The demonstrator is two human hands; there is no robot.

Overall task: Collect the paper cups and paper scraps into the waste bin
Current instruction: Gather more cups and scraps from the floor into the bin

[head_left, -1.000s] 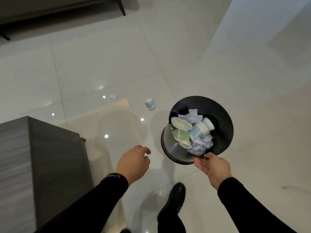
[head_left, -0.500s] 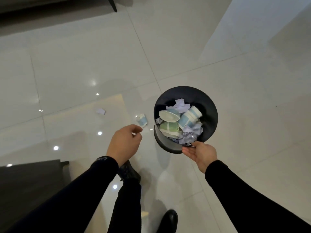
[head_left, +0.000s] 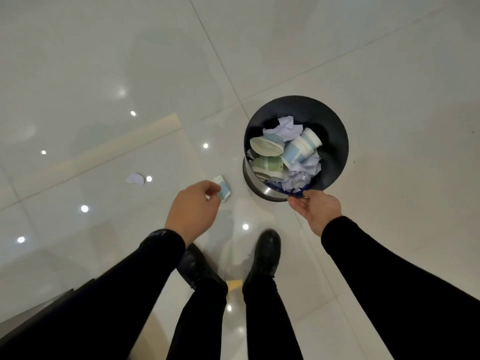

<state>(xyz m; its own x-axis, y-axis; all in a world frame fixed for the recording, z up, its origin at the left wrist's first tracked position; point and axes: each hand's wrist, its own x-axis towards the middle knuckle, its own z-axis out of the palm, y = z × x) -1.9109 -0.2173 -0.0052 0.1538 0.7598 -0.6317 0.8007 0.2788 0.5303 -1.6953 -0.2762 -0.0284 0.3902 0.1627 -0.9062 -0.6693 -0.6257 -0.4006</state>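
My right hand [head_left: 315, 210] grips the near rim of the black waste bin [head_left: 335, 141], which holds several blue and green paper cups and crumpled pale paper. One small blue-and-white paper cup [head_left: 225, 191] lies on its side on the tiled floor just left of the bin. My left hand [head_left: 193, 207] hangs over that cup with fingers loosely curled; its fingertips overlap the cup's left edge in view, and nothing shows in its grasp. A white paper scrap [head_left: 135, 178] lies on the floor further left.
Glossy white floor tiles with light reflections fill the view. My two black shoes [head_left: 266, 252] stand just below the hands. The corner of a dark cabinet [head_left: 39, 311] shows at the bottom left.
I have stepped forward: the loose cup and the scrap now sit closer to me. My left hand has moved over the cup. My right hand keeps hold of the bin.
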